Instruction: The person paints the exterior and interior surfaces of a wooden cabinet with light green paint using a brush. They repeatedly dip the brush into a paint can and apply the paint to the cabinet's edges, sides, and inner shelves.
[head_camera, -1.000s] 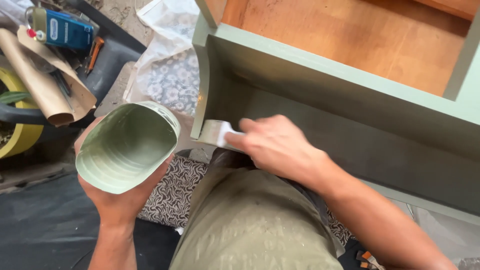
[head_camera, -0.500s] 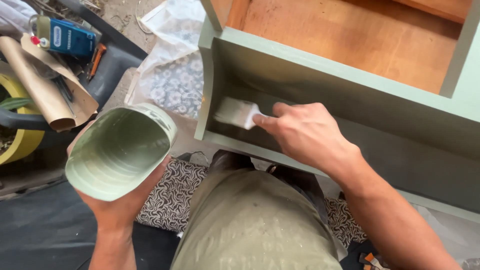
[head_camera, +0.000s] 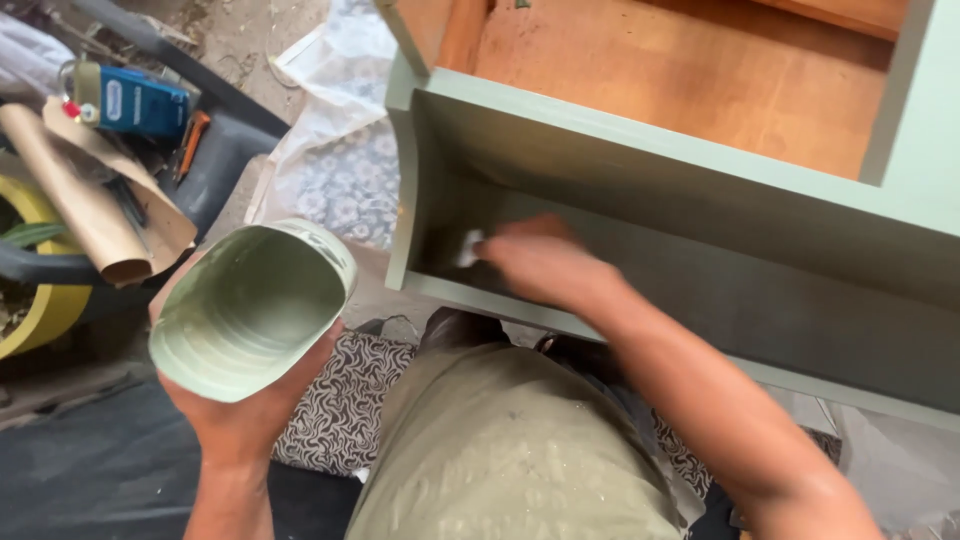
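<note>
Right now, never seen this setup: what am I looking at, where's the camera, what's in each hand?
There is no machine here: a person works with two bare hands. The single picture comes from a camera worn on the person's head, looking down past their olive-green shirt.

The left hand holds a cut-open plastic container coated inside with pale green paint, its grip wrapped under the base.

The right hand reaches into the lower compartment of a sage-green painted wooden cabinet. It is blurred by motion; a pale paintbrush tip shows at its fingers, against the compartment's inner wall.

The bare orange-brown wood above is the cabinet's unpainted inside. On the ground to the left lie a roll of brown paper, a blue tin and clear plastic sheeting over patterned fabric.
</note>
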